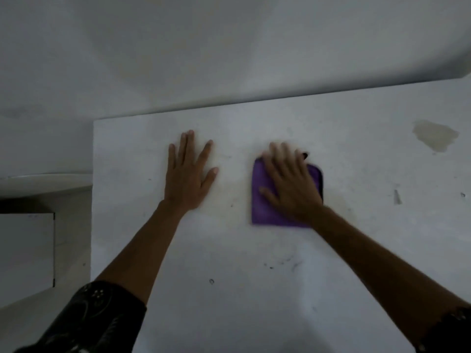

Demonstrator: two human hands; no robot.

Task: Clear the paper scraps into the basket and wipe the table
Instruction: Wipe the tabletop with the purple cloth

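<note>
A white table (254, 289) fills most of the view. A folded purple cloth (263, 210) lies flat on it, right of centre. My right hand (290, 184) presses down on the cloth with fingers spread, and it is blurred by motion. My left hand (190, 174) rests flat on the bare tabletop to the left of the cloth, palm down, fingers apart, holding nothing. No paper scraps and no basket show in the view.
A yellowish stain (435, 135) marks the table at the far right, and small dark specks (280, 263) dot the near middle. The table's left edge (92, 200) drops to the floor, where a white panel (25, 250) stands. A grey wall rises behind.
</note>
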